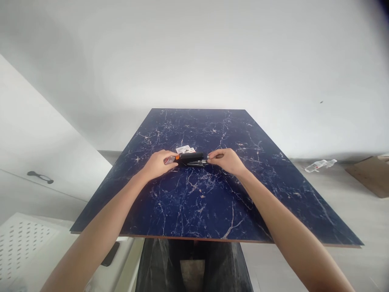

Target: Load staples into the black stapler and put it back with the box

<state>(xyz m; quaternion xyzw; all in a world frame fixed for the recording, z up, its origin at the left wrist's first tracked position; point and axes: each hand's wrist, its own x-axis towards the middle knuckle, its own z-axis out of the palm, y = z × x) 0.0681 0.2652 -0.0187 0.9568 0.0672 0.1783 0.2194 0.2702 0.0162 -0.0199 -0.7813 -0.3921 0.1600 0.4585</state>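
A black stapler (pixel 192 158) with an orange end lies on a dark blue marble-patterned tabletop (pixel 209 202), near its middle. My left hand (pixel 159 163) curls around the stapler's left, orange end. My right hand (pixel 226 159) pinches the stapler's right end, where a thin metal part shows. A small white packet (pixel 184 149) with print lies just behind the stapler.
A white wall rises behind the table. A white cabinet with a dark handle (pixel 40 177) stands at the left, and a white perforated surface (pixel 21 239) sits below it. On the floor at the right lie a plastic bottle (pixel 320 164) and a brown board (pixel 372 174).
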